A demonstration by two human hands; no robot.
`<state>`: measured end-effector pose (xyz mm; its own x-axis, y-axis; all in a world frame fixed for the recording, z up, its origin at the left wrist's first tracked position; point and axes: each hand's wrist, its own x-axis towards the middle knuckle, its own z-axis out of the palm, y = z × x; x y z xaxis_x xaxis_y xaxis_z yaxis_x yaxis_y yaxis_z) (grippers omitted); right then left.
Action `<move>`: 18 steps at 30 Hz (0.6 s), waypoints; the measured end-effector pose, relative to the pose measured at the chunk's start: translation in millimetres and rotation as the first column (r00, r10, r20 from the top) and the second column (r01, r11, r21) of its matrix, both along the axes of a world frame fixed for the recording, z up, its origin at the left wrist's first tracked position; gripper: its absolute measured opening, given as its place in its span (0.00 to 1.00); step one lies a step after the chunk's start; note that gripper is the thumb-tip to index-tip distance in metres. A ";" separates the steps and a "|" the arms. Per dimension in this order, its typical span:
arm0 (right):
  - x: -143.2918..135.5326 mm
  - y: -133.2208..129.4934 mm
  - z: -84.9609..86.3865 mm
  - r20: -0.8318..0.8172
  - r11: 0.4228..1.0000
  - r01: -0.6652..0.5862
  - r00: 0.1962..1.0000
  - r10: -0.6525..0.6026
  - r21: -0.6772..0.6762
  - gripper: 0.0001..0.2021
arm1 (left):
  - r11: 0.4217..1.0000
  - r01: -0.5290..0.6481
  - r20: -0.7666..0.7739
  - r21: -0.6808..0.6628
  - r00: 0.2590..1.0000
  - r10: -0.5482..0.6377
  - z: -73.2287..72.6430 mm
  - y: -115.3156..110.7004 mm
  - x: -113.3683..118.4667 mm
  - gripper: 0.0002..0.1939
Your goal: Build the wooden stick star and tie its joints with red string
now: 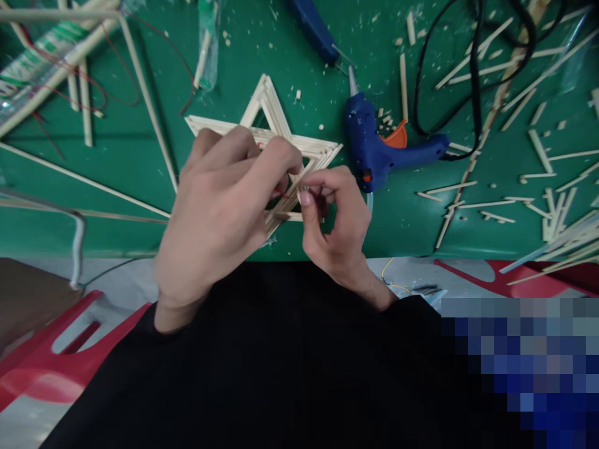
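Note:
A star made of layered thin wooden sticks [266,112] lies on the green table, its lower part partly hidden by my hands. My left hand [224,193] is over the star's left side with its fingers curled in. A bit of red, like thread, shows by its fingertips, but what they hold is hidden. My right hand [337,212] is closed in a pinch at the star's lower right edge. Between its thumb and forefinger shows a pale end, seemingly a short piece of wooden stick [303,188].
A blue glue gun [369,137] with a black cord lies right of the star, and a blue-handled tool [318,31] above it. Cut sticks [556,212] are scattered at right. Longer sticks [150,106], red thread [105,93] and a plastic packet [47,56] lie at left.

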<state>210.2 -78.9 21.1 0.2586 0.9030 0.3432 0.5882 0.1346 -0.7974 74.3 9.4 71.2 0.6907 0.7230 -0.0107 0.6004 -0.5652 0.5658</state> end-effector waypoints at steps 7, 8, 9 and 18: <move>-1.2 -5.0 6.0 -0.087 0.997 -0.003 0.996 -0.004 -0.081 0.08 | 0.998 0.058 -0.008 0.011 0.998 -0.058 -2.9 4.7 -2.1 0.06; -1.2 -5.3 7.1 -0.087 0.996 -0.010 0.996 0.002 -0.084 0.08 | 0.998 0.062 -0.006 0.001 0.998 -0.062 -2.9 5.4 -2.5 0.05; -1.2 -5.5 8.0 -0.078 0.996 -0.015 0.997 0.008 -0.083 0.08 | 0.998 0.064 -0.001 -0.010 0.998 -0.064 -2.7 5.9 -2.7 0.05; -2.1 -4.4 4.8 0.018 0.998 -0.030 0.999 0.031 -0.059 0.09 | 0.997 0.061 -0.020 -0.055 0.998 -0.062 3.9 6.5 -3.3 0.11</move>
<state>208.1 -83.3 25.9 0.2243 0.9290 0.2944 0.5999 0.1064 -0.7930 70.9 15.9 75.1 0.7330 0.6771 -0.0647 0.5780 -0.5699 0.5840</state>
